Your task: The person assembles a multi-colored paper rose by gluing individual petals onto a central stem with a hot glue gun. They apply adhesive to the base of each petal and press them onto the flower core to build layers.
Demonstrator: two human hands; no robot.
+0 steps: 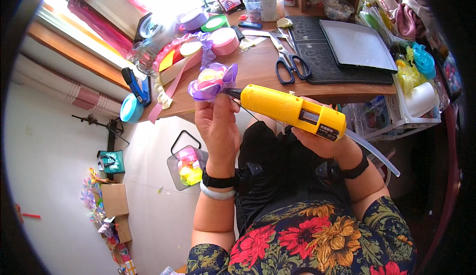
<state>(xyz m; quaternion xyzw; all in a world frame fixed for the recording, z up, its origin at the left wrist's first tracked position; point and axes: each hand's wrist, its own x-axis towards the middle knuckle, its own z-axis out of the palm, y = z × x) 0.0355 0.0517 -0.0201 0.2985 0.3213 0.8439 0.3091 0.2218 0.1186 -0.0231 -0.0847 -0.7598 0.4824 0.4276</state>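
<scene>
A ribbon flower (210,81) with a pale yellow centre, pink inner petals and purple outer petals is pinched from below in my left hand (219,122). My right hand (316,137) grips a yellow hot glue gun (277,106), and a clear glue stick (373,152) trails from its rear end. The gun's dark nozzle (233,93) points left and meets the lower right side of the flower. A thin dark stem or wire (248,111) slants down right from near my left fingers. The flower's underside is hidden by my fingers.
On the wooden table (253,65) lie scissors (286,57), several ribbon rolls (223,41), a blue stapler (137,87) and a black mat (308,52) bearing a pale flat pad (355,44). A blue ribbon roll (131,108) sits at the left edge. Below stands a bin (174,167) with ribbon scraps.
</scene>
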